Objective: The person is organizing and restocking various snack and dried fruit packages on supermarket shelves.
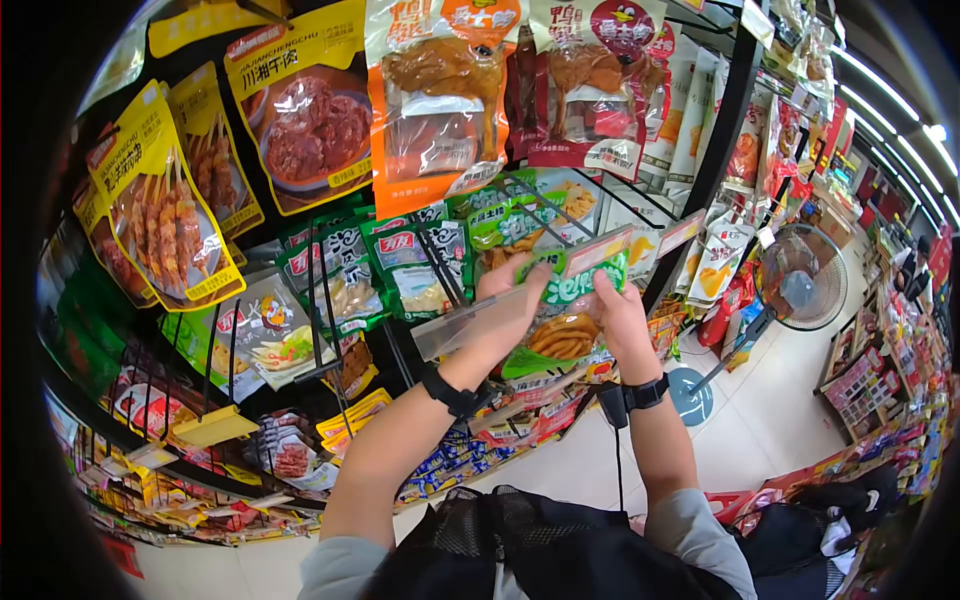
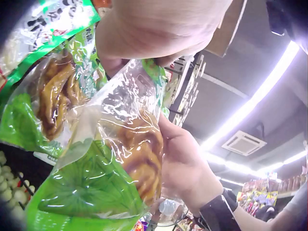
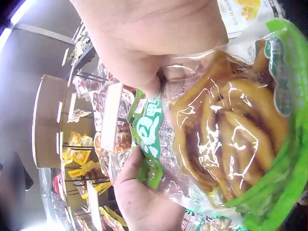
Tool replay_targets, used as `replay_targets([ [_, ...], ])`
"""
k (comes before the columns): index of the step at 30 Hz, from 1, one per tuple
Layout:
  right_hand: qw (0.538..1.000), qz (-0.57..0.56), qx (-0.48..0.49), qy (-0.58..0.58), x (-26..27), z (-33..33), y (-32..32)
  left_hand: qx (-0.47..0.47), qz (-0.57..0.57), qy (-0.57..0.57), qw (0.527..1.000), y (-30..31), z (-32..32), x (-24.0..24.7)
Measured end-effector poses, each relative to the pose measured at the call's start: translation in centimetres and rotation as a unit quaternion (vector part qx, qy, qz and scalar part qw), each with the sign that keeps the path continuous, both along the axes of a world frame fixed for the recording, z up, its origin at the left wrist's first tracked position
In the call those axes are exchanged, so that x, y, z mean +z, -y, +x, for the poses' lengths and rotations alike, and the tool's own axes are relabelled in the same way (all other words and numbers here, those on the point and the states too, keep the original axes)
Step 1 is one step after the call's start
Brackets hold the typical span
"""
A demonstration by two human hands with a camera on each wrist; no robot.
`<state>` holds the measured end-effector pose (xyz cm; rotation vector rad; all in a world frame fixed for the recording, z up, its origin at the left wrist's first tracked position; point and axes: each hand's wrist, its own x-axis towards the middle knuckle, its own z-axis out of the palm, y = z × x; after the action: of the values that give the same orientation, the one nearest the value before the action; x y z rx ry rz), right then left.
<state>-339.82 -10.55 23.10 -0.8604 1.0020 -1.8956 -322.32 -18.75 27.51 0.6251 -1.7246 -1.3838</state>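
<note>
A green bag with a clear window onto brown food (image 1: pixel 562 338) is held upright between both hands, just below a price-tag holder (image 1: pixel 598 250). The left hand (image 1: pixel 507 310) pinches its upper left edge, and the right hand (image 1: pixel 624 322) grips the upper right edge with the thumb in front. In the left wrist view the bag (image 2: pixel 86 187) hangs beneath the left hand (image 2: pixel 159 29), the right hand (image 2: pixel 185 163) at its far side. The right wrist view shows the bag's window (image 3: pixel 226 139) close up, with the right hand (image 3: pixel 149 38) above and the left hand (image 3: pixel 144 202) below.
Hanging hooks carry yellow meat bags (image 1: pixel 310 120), an orange bag (image 1: pixel 440 100), a dark red bag (image 1: pixel 590 90) and green bags (image 1: pixel 420 265). A clear plastic strip (image 1: pixel 465 325) juts out beside the left hand. A standing fan (image 1: pixel 797 285) is in the aisle at right.
</note>
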Motion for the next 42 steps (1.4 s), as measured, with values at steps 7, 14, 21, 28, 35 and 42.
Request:
replay_targets([
  [7,1.000,-0.019,0.006,0.022,0.5,-0.2,0.1,0.018,-0.043,-0.017,0.999,0.4,-1.0,0.2],
  [14,1.000,0.005,0.015,0.010,0.9,0.4,1.2,0.036,0.002,-0.035,0.999,1.2,-1.0,0.1],
  [21,0.999,0.036,-0.033,0.012,2.0,0.1,0.5,0.014,-0.067,0.001,0.998,2.9,-2.0,-1.5],
  [28,0.995,0.058,-0.042,-0.067,0.2,-1.4,6.9,0.155,-0.082,-0.002,0.985,6.2,-2.4,-1.5],
  [35,0.993,0.008,-0.070,-0.094,-5.9,-4.0,17.0,0.280,-0.210,0.063,0.934,8.2,-1.8,-1.4],
  [42,0.979,-0.062,-0.129,-0.145,-5.3,-1.8,10.7,0.181,-0.228,-0.009,0.957,6.2,1.0,-2.8],
])
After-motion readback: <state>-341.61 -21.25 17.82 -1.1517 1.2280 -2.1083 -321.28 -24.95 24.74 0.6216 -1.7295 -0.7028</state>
